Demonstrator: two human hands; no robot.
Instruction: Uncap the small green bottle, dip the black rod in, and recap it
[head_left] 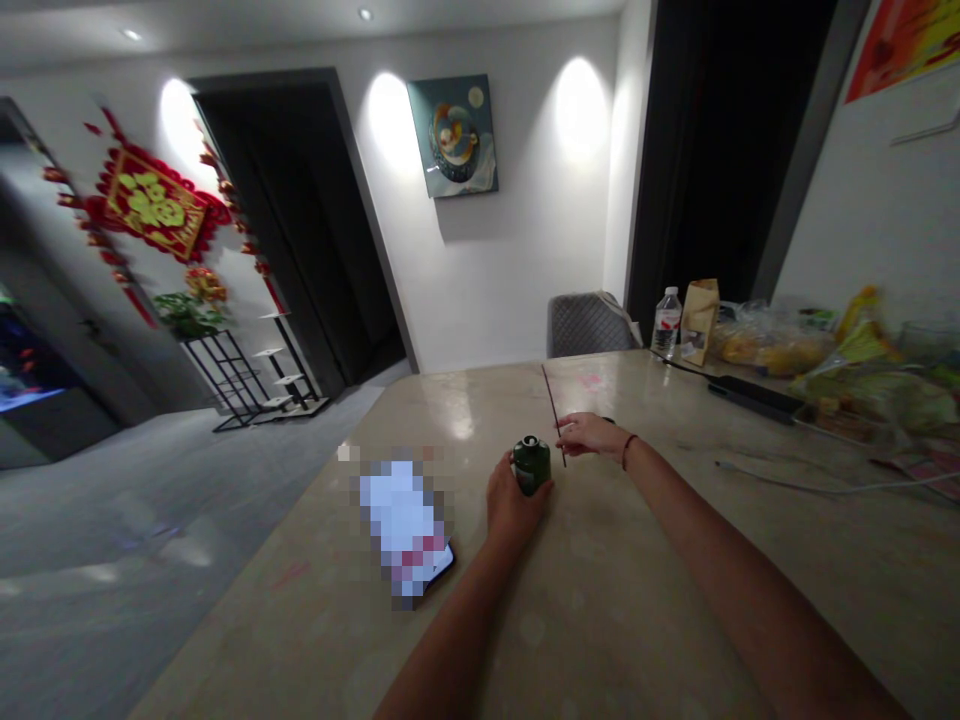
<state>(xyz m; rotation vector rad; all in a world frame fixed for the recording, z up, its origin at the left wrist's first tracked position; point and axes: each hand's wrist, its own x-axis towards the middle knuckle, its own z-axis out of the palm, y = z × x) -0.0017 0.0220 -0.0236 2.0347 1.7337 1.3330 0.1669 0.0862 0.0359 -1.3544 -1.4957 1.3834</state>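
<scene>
My left hand [516, 505] is wrapped round a small dark green bottle [532, 462] with a narrow pale-rimmed neck, standing upright on the table. To its right, my right hand [590, 434] pinches a thin dark stick [551, 396] near its lower end. The stick points away from me, leaning slightly left, apart from the bottle's mouth. A small dark object [609, 421] shows just behind my right wrist, mostly hidden, and I cannot make out what it is. Left of my left hand lies a phone [444, 566] with a lit, blurred screen.
The stone-topped table [495, 660] carries a water bottle [667, 325], a paper bag [700, 322], plastic bags of food [776, 340] and a long black case [756, 399] at the right. A white cable [817, 490] crosses the right side. A grey chair [590, 325] stands behind the far edge.
</scene>
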